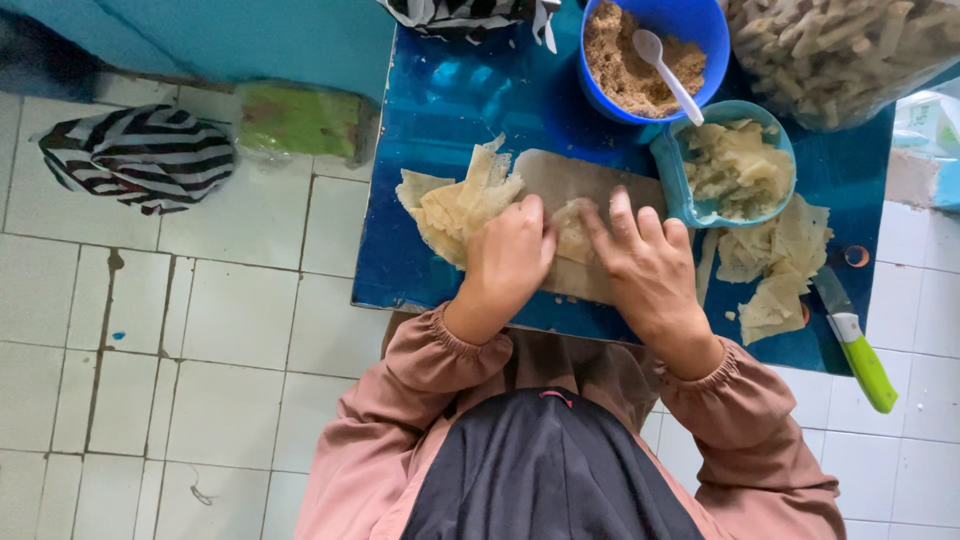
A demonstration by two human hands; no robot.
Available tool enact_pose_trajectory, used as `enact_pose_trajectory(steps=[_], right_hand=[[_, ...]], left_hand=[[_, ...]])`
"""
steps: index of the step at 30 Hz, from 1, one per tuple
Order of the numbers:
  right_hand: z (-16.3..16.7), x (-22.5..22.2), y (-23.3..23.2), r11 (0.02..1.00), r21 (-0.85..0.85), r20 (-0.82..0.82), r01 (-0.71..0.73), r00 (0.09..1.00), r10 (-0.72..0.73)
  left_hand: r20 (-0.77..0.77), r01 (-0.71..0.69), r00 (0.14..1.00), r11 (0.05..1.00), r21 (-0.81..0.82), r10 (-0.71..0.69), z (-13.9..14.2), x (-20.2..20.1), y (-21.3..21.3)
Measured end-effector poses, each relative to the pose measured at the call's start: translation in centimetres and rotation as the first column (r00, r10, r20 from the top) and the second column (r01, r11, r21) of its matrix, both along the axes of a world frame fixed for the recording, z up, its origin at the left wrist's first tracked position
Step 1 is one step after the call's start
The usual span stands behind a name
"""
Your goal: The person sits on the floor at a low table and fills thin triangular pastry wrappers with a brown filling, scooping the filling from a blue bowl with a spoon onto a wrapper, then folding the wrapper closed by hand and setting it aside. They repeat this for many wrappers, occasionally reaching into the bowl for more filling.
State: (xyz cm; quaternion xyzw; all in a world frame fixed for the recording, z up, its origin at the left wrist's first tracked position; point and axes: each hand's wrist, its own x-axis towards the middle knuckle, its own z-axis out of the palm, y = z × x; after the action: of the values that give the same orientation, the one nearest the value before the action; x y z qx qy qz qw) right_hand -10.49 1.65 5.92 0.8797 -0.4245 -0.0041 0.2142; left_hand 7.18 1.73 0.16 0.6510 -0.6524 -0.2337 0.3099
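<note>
A thin pale wrapper piece [572,232] lies on the small brown board [585,195] at the near middle of the blue table [440,270], caught between both hands so it cannot slide. The left hand [507,262] is curled, fingers bent down onto the piece's left edge; the right hand [648,262] lies flatter, fingers spread and pressing from the right. Whether the piece is already folded under the palms I cannot tell.

Just left of the left hand a loose heap of wrappers [455,205] sits within reach, and more cut sheets [775,265] lie to the right, beside a green-handled knife [858,350] parked at the table's edge, clear of the work. Behind the board a light blue bowl [680,175] holds pale scraps, and a darker blue bowl [700,25] holds brown crumbly filling with a white spoon [668,70] resting in it, handy to the right hand. Farthest right, a clear bag of finished sticks [840,50].
</note>
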Motion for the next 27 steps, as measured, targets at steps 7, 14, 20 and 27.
enact_pose_trajectory(steps=[7, 14, 20, 27], right_hand=[[-0.3, 0.4, -0.1, 0.998, -0.019, 0.108, -0.058, 0.992, 0.06], [-1.2, 0.9, 0.1, 0.995, -0.098, -0.086, 0.01, 0.996, -0.018], [-1.4, -0.8, 0.5, 0.992, -0.099, -0.059, 0.084, 0.994, -0.09], [-1.7, -3.6, 0.9, 0.909, -0.161, 0.174, 0.384, 0.918, -0.356]], left_hand=[[-0.016, 0.007, 1.0, 1.0, -0.015, -0.007, -0.2, 0.1, 0.0], [0.014, 0.02, 1.0, 1.0, -0.014, -0.02, -0.6, 0.2, -0.1], [0.028, 0.018, 0.999, 1.0, -0.025, -0.018, -0.8, 0.0, -0.3], [0.038, 0.016, 0.999, 0.997, -0.078, -0.013, -0.7, -0.3, 0.1]])
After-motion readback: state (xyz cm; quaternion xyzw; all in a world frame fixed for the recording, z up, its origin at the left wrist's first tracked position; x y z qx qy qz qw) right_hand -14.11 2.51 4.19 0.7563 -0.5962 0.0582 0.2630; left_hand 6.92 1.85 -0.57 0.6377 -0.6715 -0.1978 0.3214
